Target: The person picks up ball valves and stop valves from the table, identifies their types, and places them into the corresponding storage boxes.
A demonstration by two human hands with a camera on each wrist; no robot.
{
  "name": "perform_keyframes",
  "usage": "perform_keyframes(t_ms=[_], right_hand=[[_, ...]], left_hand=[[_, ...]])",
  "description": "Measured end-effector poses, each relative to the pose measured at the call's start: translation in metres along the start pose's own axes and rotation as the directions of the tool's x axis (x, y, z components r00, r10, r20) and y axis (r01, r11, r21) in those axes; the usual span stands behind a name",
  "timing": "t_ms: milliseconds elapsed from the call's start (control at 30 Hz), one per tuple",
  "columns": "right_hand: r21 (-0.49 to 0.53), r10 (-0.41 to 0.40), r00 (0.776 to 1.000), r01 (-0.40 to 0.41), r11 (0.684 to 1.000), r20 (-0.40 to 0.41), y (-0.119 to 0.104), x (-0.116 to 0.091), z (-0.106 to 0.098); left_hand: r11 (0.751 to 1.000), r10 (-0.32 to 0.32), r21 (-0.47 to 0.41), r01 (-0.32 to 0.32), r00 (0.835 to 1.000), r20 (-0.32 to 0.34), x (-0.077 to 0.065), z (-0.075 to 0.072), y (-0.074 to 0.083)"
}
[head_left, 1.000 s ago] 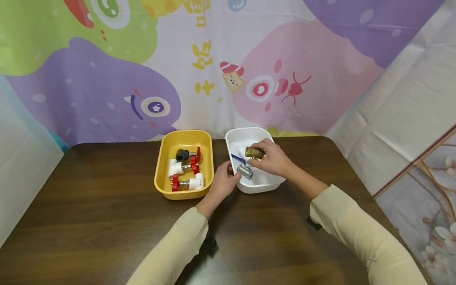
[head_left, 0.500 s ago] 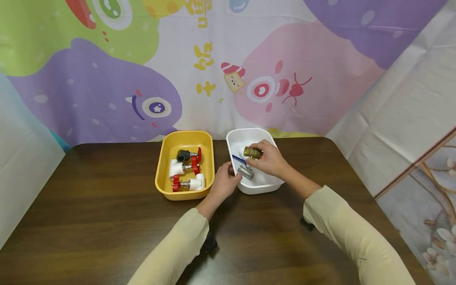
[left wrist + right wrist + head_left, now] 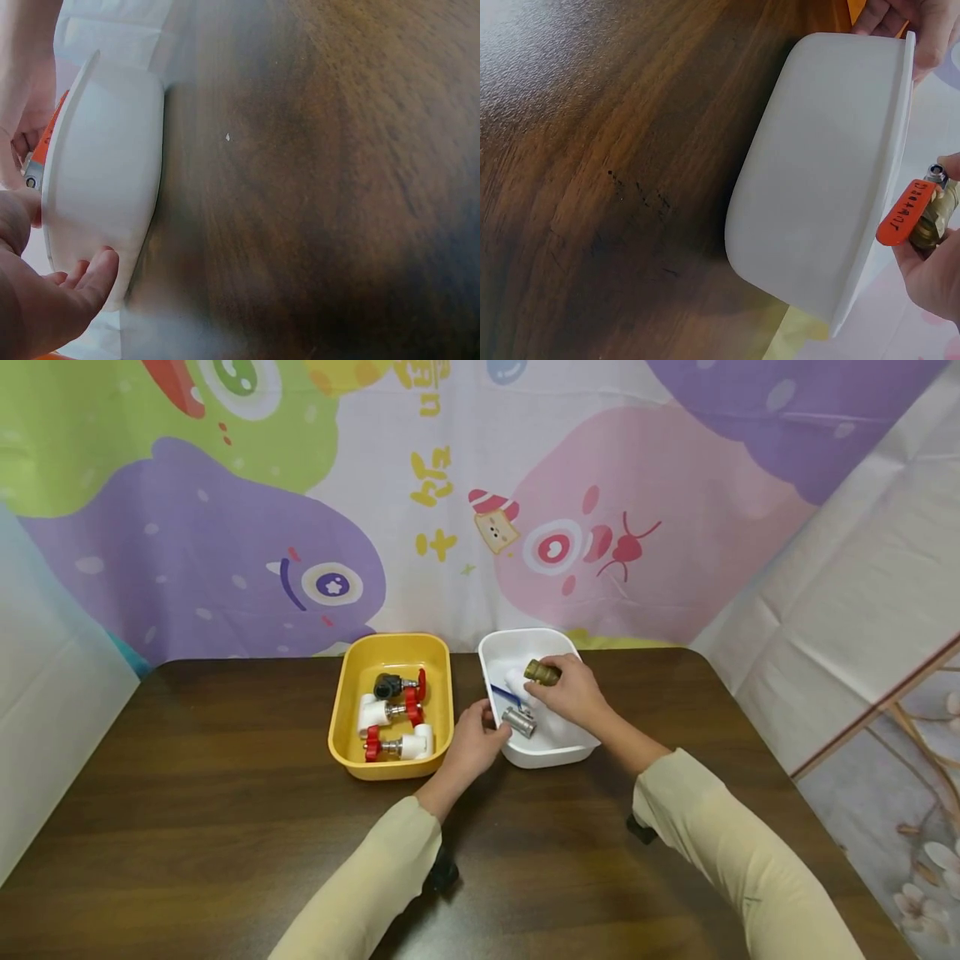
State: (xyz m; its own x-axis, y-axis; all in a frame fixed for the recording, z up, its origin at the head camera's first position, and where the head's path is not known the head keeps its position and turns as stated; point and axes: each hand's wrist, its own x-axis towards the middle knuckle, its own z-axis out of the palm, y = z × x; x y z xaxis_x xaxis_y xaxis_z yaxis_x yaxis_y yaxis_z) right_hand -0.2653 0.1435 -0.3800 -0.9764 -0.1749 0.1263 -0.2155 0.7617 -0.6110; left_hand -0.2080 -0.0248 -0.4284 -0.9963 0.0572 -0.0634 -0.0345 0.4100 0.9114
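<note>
My right hand [image 3: 576,695] holds a brass ball valve [image 3: 542,672] over the white tray [image 3: 551,760]. In the right wrist view, the valve's orange lever [image 3: 906,214] shows in front of its brass body, with dark lettering on it. My left hand [image 3: 472,739] pinches the tray's left rim; the left wrist view has the thumb at the rim and the fingers [image 3: 101,274] against the outer wall. Inside the tray lies a silver ball valve [image 3: 519,722] with a blue lever [image 3: 506,696]. A white piece [image 3: 516,680] behind it is partly hidden by the brass valve.
To the left stands a yellow tray [image 3: 390,771]. It holds two white valves [image 3: 375,714] with red handwheels and a dark valve [image 3: 388,685] with a red handle. Both trays stand near the back edge of the brown table [image 3: 225,827], before a printed cloth [image 3: 420,610].
The brass valve in my right hand first shifts slightly left, then back right and a little farther away, with its end tilting. My left hand stays at the white tray's rim.
</note>
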Motion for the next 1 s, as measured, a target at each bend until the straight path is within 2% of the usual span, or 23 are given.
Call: perform_keyframes(t_ms=[267,400,733,1000], right_hand=[[0.074,0.147,0.988,-0.143,0.987,-0.042,0.005,0.003,0.003],[0.087,0.195,0.979,-0.19,0.978,-0.054,0.006,0.005,0.005],[0.083,0.246,0.966,-0.239,0.967,-0.085,0.011,0.012,0.011],[0.086,0.276,0.958,-0.269,0.959,-0.079,0.014,0.014,0.012]], left_hand=[[1.0,-0.001,-0.01,0.001,1.0,0.003,0.0,-0.001,0.0],[1.0,0.004,-0.02,-0.004,1.0,0.003,0.0,-0.001,-0.001],[1.0,0.001,-0.016,-0.001,1.0,-0.001,-0.001,-0.002,0.0],[1.0,-0.008,-0.008,0.008,1.0,-0.001,-0.002,-0.002,0.001]])
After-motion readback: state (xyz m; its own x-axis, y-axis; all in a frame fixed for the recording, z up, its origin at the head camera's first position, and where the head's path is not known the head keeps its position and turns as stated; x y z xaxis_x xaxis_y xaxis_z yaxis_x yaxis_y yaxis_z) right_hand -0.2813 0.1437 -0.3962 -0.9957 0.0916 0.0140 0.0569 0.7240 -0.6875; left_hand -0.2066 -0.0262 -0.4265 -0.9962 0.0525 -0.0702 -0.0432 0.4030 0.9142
